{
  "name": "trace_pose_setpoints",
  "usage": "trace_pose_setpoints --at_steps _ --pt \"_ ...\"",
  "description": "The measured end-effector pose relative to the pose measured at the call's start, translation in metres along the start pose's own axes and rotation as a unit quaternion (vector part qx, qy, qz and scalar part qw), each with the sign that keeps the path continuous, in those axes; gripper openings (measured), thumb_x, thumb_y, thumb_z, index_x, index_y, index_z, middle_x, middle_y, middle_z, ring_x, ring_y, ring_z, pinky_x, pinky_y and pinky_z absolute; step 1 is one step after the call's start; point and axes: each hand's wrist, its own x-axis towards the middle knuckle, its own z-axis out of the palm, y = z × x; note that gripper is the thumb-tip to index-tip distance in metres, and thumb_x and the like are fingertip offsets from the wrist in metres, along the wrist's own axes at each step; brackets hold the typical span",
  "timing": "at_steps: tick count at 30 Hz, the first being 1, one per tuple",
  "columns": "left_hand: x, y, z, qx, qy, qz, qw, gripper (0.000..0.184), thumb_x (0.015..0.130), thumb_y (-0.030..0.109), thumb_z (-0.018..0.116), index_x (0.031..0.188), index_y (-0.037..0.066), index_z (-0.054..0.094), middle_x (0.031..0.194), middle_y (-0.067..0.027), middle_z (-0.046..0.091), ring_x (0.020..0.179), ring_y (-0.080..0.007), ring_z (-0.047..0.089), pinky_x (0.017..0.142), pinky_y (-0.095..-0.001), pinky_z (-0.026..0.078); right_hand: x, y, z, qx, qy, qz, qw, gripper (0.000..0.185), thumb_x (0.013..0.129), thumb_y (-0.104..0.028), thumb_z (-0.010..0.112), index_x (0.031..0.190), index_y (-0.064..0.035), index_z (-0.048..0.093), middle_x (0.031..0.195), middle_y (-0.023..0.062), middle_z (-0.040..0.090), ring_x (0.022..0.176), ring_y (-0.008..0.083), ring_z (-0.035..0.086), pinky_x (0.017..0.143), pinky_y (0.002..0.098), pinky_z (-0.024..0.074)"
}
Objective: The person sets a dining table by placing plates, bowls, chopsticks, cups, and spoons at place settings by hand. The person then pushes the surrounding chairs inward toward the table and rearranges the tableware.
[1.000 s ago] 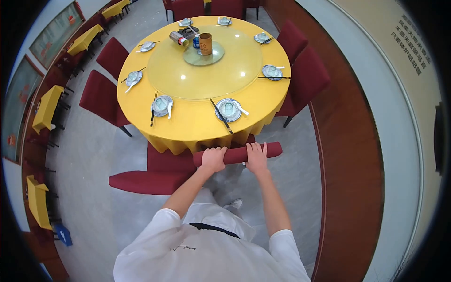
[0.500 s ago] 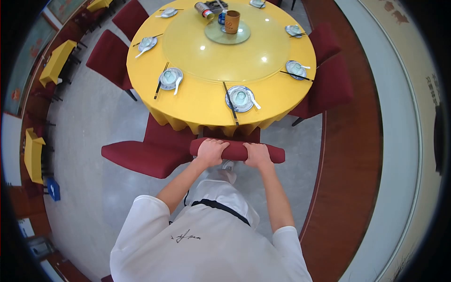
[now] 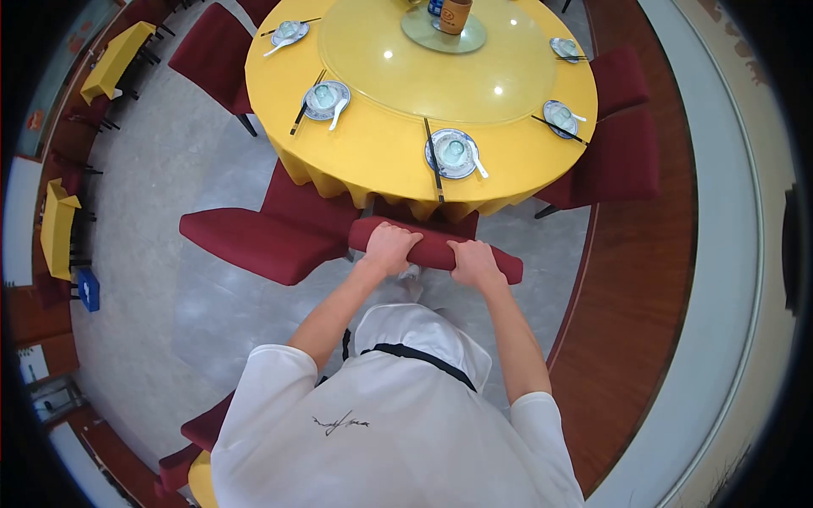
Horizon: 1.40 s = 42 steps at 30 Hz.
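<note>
A dark red upholstered chair (image 3: 436,245) stands in front of me, its backrest seen from above and its seat partly under the yellow tablecloth. Both of my hands grip the top of that backrest. My left hand (image 3: 392,247) is wrapped over its left half, and my right hand (image 3: 476,262) over its right half. Close on the left is a second red chair (image 3: 254,241), turned at an angle, its seat by the cloth. Just beyond the backrest rises the round table (image 3: 373,161), covered in yellow. A place setting with a plate (image 3: 451,154), spoon and chopsticks lies near its edge.
A glass turntable (image 3: 440,85) carries a brown cup (image 3: 455,15). More red chairs stand at the left (image 3: 212,59) and right (image 3: 622,157) of the table. A wooden floor border (image 3: 627,313) curves along the right. A blue box (image 3: 88,289) sits far left.
My view has shifted and tilted, so the table sits higher and farther right. Both hands keep their hold on the chair's backrest, which now appears slightly more slanted.
</note>
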Motion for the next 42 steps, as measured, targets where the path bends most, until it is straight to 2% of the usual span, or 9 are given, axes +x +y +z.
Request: trace_pose_setpoints --at_steps 10,11,15,28,29,33,36,39,42 --pt "-0.044 0.031 0.025 0.034 0.005 -0.001 0.999 0.056 0.065 0.018 0.076 0.121 0.018 0.069 0.093 -0.0059 0.074 0.088 -0.0243 0.071 0.084 -0.0396 0.052 -0.044 -0.009 0.021 -0.049 -0.024 -0.063 0.997 0.05 0.067 -0.018 0.071 0.116 -0.008 0.067 0.095 0.0165 0.074 0.09 0.0338 0.071 0.081 0.0459 0.0564" --pt "-0.05 0.039 0.023 0.037 -0.027 -0.013 0.999 0.057 0.066 0.018 0.075 0.122 0.018 0.069 0.099 -0.0048 0.075 0.094 -0.0222 0.071 0.088 -0.0387 0.051 -0.052 -0.011 0.022 -0.052 -0.017 -0.074 0.996 0.045 0.068 -0.017 0.07 0.111 -0.0072 0.068 0.094 0.0167 0.073 0.09 0.034 0.071 0.08 0.0456 0.0561" --pt "-0.071 0.06 0.04 0.01 -0.006 -0.037 0.999 0.056 0.067 0.02 0.077 0.122 0.018 0.068 0.112 -0.0022 0.073 0.107 -0.0193 0.068 0.096 -0.0376 0.046 -0.072 -0.007 0.042 -0.039 -0.022 -0.074 0.996 0.061 0.066 -0.02 0.069 0.126 -0.0076 0.065 0.093 0.018 0.074 0.088 0.0354 0.071 0.08 0.0452 0.0562" --pt "-0.09 0.09 0.043 -0.005 0.065 -0.056 0.996 0.053 0.064 0.012 0.076 0.117 0.016 0.069 0.115 -0.0038 0.071 0.111 -0.0206 0.065 0.099 -0.0398 0.043 -0.094 -0.001 0.053 0.013 0.028 -0.108 0.994 0.039 0.061 -0.016 0.071 0.098 -0.0052 0.07 0.083 0.0164 0.073 0.08 0.0344 0.072 0.073 0.0437 0.0569" --pt "-0.088 0.096 0.035 -0.022 0.065 -0.06 0.996 0.055 0.064 0.009 0.073 0.118 0.016 0.068 0.116 -0.0036 0.07 0.111 -0.0211 0.064 0.1 -0.0398 0.042 -0.094 -0.002 0.047 0.007 0.002 -0.096 0.995 0.033 0.064 -0.02 0.075 0.093 -0.0065 0.071 0.09 0.0144 0.074 0.086 0.031 0.072 0.077 0.0408 0.0569" --pt "-0.082 0.093 0.039 -0.008 0.059 -0.057 0.997 0.057 0.063 0.008 0.071 0.119 0.017 0.067 0.118 -0.0034 0.068 0.113 -0.0237 0.062 0.101 -0.0404 0.042 -0.09 0.006 0.056 0.049 0.02 -0.103 0.993 0.037 0.062 -0.017 0.071 0.096 -0.0042 0.068 0.079 0.017 0.072 0.077 0.0339 0.072 0.072 0.0439 0.0568" --pt "-0.079 0.093 0.038 -0.012 0.049 -0.056 0.997 0.058 0.061 0.009 0.071 0.119 0.018 0.067 0.119 -0.0031 0.068 0.114 -0.0235 0.061 0.102 -0.0414 0.042 -0.093 0.005 0.042 0.056 -0.018 -0.073 0.996 0.04 0.064 -0.02 0.074 0.1 -0.0039 0.068 0.088 0.015 0.073 0.086 0.031 0.072 0.076 0.0418 0.0569" --pt "-0.076 0.093 0.033 -0.023 0.042 -0.057 0.997 0.059 0.06 0.009 0.072 0.119 0.018 0.067 0.119 -0.0034 0.067 0.115 -0.0233 0.061 0.102 -0.0421 0.042 -0.09 0.01 0.052 0.08 0.01 -0.087 0.993 0.045 0.066 -0.021 0.074 0.106 -0.0023 0.064 0.097 0.0183 0.07 0.088 0.033 0.071 0.077 0.0429 0.0571" --pt "-0.072 0.095 0.027 -0.012 0.025 -0.064 0.998 0.06 0.06 0.01 0.072 0.119 0.018 0.067 0.119 -0.0037 0.067 0.115 -0.0235 0.061 0.101 -0.042 0.042 -0.086 0.013 0.048 0.108 -0.028 -0.099 0.989 0.056 0.065 -0.02 0.072 0.116 0.0001 0.06 0.104 0.0195 0.068 0.096 0.0344 0.068 0.083 0.0435 0.0554"
